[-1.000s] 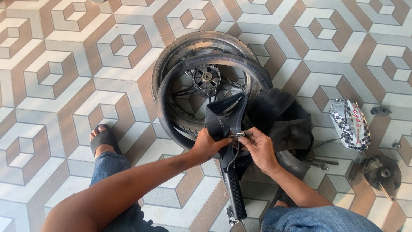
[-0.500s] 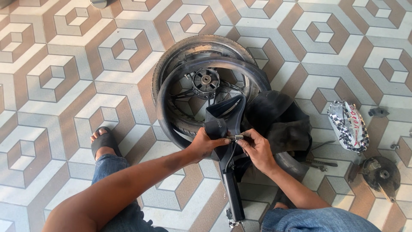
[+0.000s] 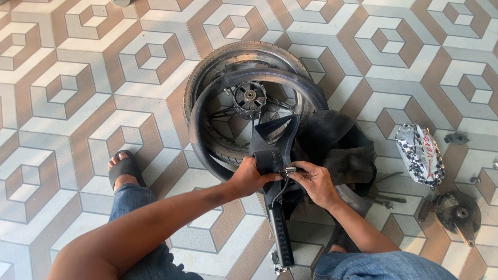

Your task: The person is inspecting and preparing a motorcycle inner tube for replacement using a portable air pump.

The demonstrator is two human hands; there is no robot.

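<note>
A tiled floor (image 3: 78,103) patterned with brown, grey and white cube shapes fills the view from above. On it, far of centre, lies a motorcycle wheel (image 3: 244,57) with its black tyre and a round metal hub (image 3: 249,96) in the middle. A black rubber inner tube (image 3: 199,140) rests on top of the wheel, looping over it and bunching into a folded heap (image 3: 337,145) to the right. The person sits near the bottom edge in blue jeans, with one sandalled foot (image 3: 123,168) showing at the left. The left hand (image 3: 250,176) comes in from the lower left and its grip is clenched around a folded part of the inner tube, just near the wheel. The right hand (image 3: 315,181) is just beside it, its fingertips pinched on a small metal valve (image 3: 288,170) that stands on the tube. A black pump (image 3: 280,233) lies along the floor beneath the hands, running toward the near edge. Further right, well apart from the hands, lie a crumpled black-and-white checked wrapper (image 3: 419,153), a round metal part (image 3: 456,210), and some slim metal tools (image 3: 386,197) on the floor.
</note>
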